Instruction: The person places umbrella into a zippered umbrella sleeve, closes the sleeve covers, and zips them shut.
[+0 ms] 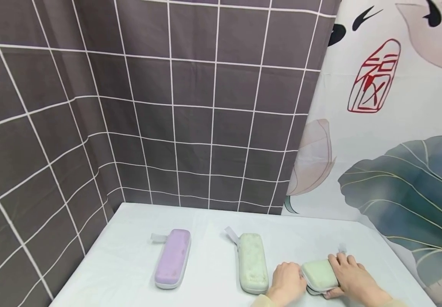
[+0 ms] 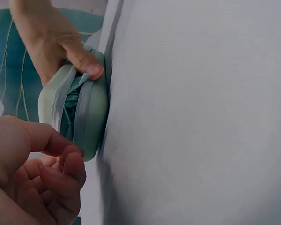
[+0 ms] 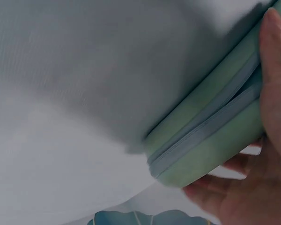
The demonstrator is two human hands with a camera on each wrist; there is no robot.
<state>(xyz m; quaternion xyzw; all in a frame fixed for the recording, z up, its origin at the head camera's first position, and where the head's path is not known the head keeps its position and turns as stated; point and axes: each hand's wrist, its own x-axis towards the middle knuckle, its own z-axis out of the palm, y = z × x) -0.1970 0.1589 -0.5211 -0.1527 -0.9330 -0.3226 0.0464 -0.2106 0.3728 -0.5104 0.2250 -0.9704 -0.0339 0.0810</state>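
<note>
A green zip case (image 1: 319,275) lies on the white table (image 1: 121,264) near its front right edge. My right hand (image 1: 353,277) grips it from the right, with the fingers over its top and the thumb (image 2: 86,63) on its zip side. In the left wrist view the green zip case (image 2: 89,122) shows its zip partly parted. My left hand (image 1: 287,283) sits at the case's left end, its fingers (image 2: 61,173) curled and the thumb tip touching the case's edge. A zip pull is not visible. The right wrist view shows the green zip case (image 3: 210,136) held between my fingers (image 3: 210,190) and thumb.
A pale green case (image 1: 252,262) lies just left of my left hand and a purple case (image 1: 173,258) further left, each with a strap at its far end. A grey tiled curtain (image 1: 190,106) and a leaf-print curtain (image 1: 405,149) close off the back and right.
</note>
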